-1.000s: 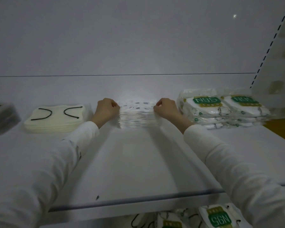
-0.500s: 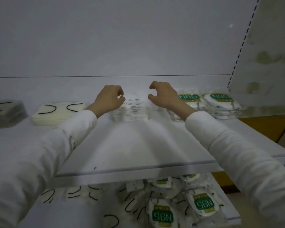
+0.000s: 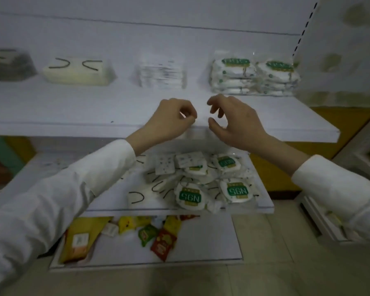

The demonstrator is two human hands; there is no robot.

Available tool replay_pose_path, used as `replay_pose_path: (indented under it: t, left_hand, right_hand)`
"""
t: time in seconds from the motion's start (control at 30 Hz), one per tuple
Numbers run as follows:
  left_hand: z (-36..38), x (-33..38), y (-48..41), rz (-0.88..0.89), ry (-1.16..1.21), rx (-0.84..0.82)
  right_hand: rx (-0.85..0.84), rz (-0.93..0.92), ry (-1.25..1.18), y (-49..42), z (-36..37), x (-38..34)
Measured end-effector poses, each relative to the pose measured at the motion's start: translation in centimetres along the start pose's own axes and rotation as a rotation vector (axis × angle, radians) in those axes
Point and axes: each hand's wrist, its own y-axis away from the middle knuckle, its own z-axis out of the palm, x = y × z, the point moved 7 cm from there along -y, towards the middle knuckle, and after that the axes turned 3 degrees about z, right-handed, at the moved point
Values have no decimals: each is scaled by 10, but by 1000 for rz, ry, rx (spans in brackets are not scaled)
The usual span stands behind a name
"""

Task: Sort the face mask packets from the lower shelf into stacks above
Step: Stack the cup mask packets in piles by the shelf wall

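On the upper shelf (image 3: 73, 103) stand sorted stacks: a dark stack (image 3: 9, 65) at the far left, a cream stack with black loops (image 3: 77, 71), a white patterned stack (image 3: 161, 72), and two N95 stacks (image 3: 254, 75) at the right. The lower shelf (image 3: 263, 201) holds a loose heap of mask packets (image 3: 192, 180), some marked N95. My left hand (image 3: 171, 120) and my right hand (image 3: 233, 122) hover at the upper shelf's front edge, fingers loosely curled, holding nothing.
Below the lower shelf, a bottom shelf (image 3: 201, 248) carries yellow, green and red snack packets (image 3: 158, 236). A perforated upright (image 3: 303, 28) and a white side panel bound the shelves on the right. Tiled floor lies at the bottom.
Both hands let go of the white patterned stack and drew back to the shelf's front edge. My view tilted down, showing the lower shelves.
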Motion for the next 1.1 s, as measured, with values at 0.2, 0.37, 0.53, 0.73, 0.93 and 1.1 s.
replay_pose_path:
  t: [0.2, 0.37, 0.53, 0.73, 0.93, 1.1]
  left_hand:
    - [86, -63, 52, -180, 115, -171]
    - [151, -176, 93, -460, 124, -267]
    - [202, -259, 131, -633, 128, -380]
    - [227, -299, 136, -681, 94, -393]
    - [248, -308, 129, -685, 85, -404]
    - [248, -298, 114, -683, 138, -318]
  right_hand:
    - [-42, -57, -7, 74, 64, 10]
    - [-310, 337, -154, 140, 184, 70]
    - [-637, 790, -120, 211, 290, 111]
    - [-685, 1319, -237, 249, 349, 120]
    - [-605, 1554, -397, 264, 368, 132]
    - [-479, 1683, -816, 254, 366, 130]
